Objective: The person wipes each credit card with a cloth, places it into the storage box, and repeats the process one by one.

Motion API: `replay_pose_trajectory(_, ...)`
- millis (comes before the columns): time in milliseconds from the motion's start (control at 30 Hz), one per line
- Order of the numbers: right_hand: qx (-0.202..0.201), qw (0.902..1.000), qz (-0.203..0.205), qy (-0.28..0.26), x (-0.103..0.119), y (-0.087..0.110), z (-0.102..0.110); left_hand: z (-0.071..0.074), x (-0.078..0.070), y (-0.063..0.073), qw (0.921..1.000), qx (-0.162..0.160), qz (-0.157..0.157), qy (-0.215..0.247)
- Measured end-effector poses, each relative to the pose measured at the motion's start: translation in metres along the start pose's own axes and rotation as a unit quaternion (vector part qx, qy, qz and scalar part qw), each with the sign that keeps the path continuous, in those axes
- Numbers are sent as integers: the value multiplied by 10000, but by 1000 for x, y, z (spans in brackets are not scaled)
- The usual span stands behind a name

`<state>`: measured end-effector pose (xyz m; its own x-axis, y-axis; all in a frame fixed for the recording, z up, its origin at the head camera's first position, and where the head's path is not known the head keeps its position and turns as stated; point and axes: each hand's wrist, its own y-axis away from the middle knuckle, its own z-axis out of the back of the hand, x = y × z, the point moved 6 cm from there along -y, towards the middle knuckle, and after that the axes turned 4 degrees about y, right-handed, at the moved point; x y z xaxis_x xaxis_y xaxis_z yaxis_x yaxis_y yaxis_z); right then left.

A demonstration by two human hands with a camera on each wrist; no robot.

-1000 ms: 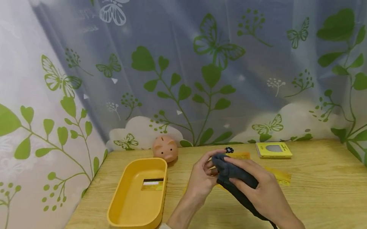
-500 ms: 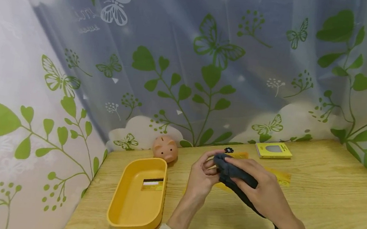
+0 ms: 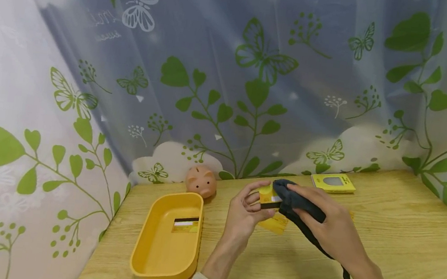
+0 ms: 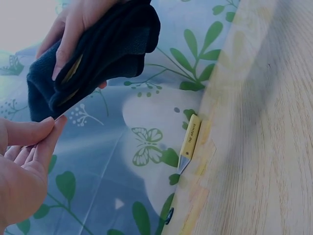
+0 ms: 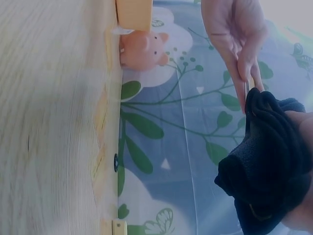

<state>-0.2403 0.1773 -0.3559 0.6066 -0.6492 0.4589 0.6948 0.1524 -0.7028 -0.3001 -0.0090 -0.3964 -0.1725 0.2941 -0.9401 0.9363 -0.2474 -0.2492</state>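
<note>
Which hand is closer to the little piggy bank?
Left. The left hand, pinching a yellow card, is a little to the right of the piggy bank. The right hand, holding the dark cloth, is farther off to the right.

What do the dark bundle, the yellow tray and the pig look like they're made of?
Bundle: soft fabric, perhaps fleece; its matte, slightly fuzzy surface lies in thick folds.
Tray: probably moulded plastic, smooth, judging by its even colour and rounded corners.
Pig: smooth and rigid-looking, with clean rounded contours; plastic or ceramic, I can't tell which.
</note>
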Motion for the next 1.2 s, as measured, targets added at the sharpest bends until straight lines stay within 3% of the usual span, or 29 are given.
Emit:
replay_pose_trajectory(433,-466,9981,58,391,-18,-4,19,1,-3,1,9998,-16,95,144)
replay_pose_trajectory(767,-670,9963,-191,512,-24,-2,34,2,-4,1,9997,-88,113,178)
replay_pose_trajectory(1000,-619,9980,-106,46,-6,-5,32,2,-4,1,9999,-109,94,69)
replay_pose_trajectory(1200,-320,9986,-122,-410,8,-4,19,2,-2,1,9999,-80,76,68)
